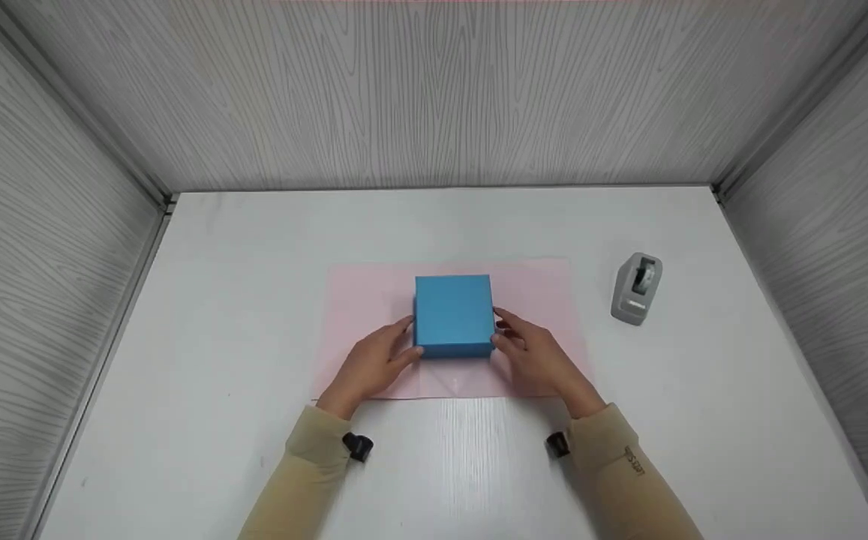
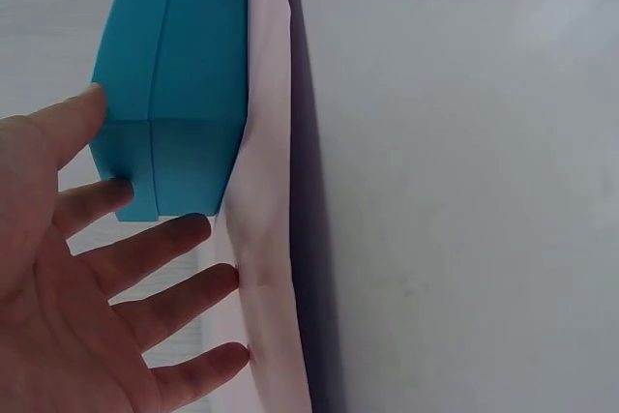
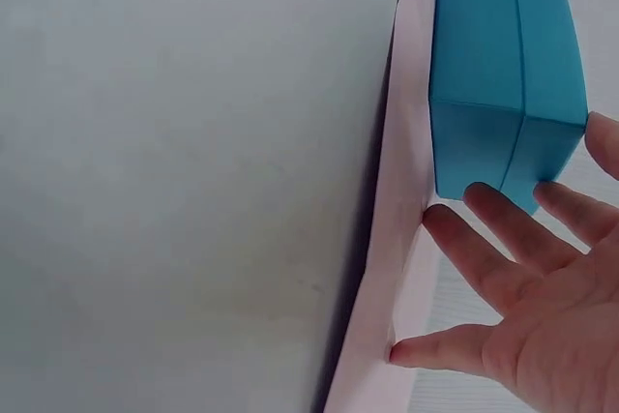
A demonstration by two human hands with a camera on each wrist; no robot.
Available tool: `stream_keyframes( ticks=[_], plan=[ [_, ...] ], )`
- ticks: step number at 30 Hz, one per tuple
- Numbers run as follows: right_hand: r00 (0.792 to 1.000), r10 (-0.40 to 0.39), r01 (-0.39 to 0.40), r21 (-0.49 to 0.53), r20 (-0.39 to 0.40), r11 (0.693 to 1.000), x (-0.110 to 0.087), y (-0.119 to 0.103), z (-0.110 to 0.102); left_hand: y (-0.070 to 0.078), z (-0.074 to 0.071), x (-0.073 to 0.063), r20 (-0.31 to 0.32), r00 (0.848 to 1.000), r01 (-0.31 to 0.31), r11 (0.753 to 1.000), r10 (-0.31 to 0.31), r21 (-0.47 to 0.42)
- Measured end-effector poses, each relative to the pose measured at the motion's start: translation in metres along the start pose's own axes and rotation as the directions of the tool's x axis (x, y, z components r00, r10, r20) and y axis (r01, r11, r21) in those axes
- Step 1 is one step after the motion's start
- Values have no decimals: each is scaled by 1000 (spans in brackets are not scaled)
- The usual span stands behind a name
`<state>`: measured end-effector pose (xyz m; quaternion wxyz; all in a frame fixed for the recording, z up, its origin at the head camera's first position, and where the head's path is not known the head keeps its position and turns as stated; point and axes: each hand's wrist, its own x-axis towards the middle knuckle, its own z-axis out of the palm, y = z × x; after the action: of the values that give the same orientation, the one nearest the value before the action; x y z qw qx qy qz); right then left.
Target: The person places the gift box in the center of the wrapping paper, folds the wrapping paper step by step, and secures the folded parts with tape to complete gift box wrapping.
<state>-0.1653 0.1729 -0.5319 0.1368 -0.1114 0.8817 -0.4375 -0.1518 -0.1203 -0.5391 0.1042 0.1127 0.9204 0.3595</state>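
Observation:
A blue square box point(image 1: 454, 309) with a lid seam along its sides point(image 2: 200, 166) sits on a sheet of pink paper point(image 1: 358, 296). My left hand point(image 1: 372, 364) is at its left side, with the thumb at the near left corner and the other fingers spread along that side. On the opposite side, my right hand point(image 1: 546, 361) mirrors this, thumb at the near right corner. In the right wrist view its fingers point(image 3: 459, 244) are extended and spread, fingertips at the box's side and close over the paper.
A grey tape dispenser point(image 1: 636, 289) with a roll in it stands to the right of the paper. The white table point(image 1: 253, 262) is bounded by wood-grain panels at the back point(image 1: 434, 97), left and right. Both wrists wear small black devices point(image 1: 358, 447) by the sleeves.

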Motion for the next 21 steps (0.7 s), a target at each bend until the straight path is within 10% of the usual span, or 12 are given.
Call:
stream_keyframes(
  ticks=[21],
  plan=[
    [1000,6,-6,19,1,1000,-4,9,-7,-2,4,-1,-10,1000,-6,997,7,78]
  ],
)
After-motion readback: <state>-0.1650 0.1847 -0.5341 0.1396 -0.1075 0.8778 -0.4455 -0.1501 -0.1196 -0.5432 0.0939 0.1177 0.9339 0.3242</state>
